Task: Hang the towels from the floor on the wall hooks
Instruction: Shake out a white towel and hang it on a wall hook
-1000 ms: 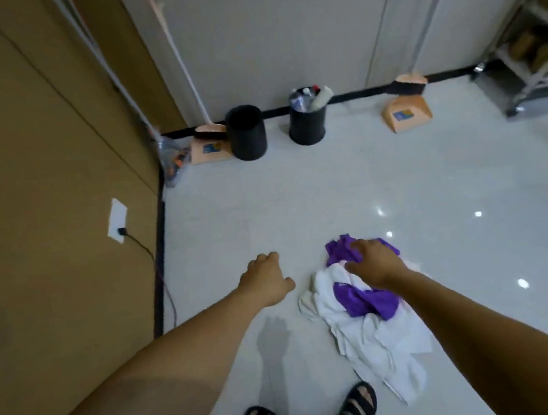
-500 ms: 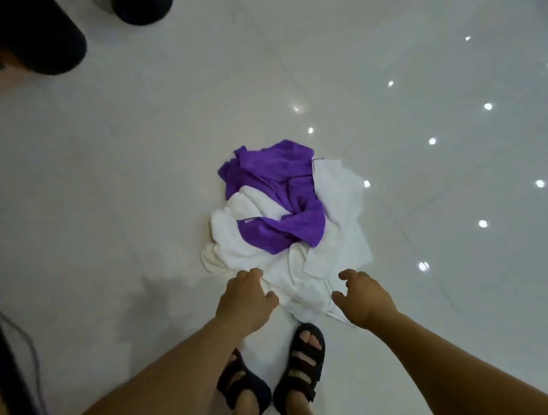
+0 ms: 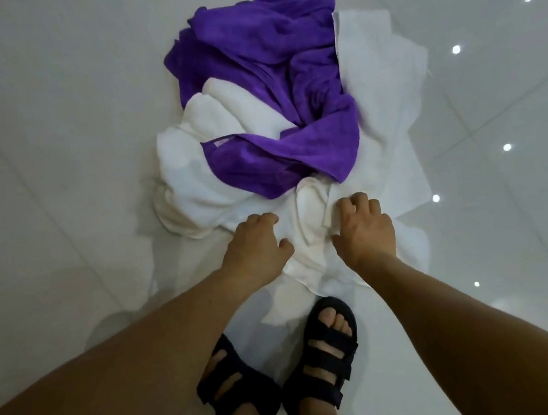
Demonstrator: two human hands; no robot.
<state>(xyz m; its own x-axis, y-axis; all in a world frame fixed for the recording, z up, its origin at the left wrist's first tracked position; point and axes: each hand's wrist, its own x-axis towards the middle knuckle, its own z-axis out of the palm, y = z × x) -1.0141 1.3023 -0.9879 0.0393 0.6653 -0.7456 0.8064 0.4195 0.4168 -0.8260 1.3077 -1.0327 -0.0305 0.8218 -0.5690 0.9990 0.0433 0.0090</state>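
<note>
The pile waits unhung: the purple towel point(image 3: 279, 151) lies tangled over the white towel point(image 3: 194, 189) on the floor point(image 3: 53, 165). The right hand point(image 3: 363, 227) pinches a white fold; the left hand point(image 3: 253, 244) curls onto it, its grip unclear.

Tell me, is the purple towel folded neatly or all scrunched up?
Scrunched up. The purple towel lies in twisted creases and bunches across the white towels, with no flat, squared folds.

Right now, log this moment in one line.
left hand: on white towel, grip unclear | right hand: grips white towel | purple towel: untouched
</note>
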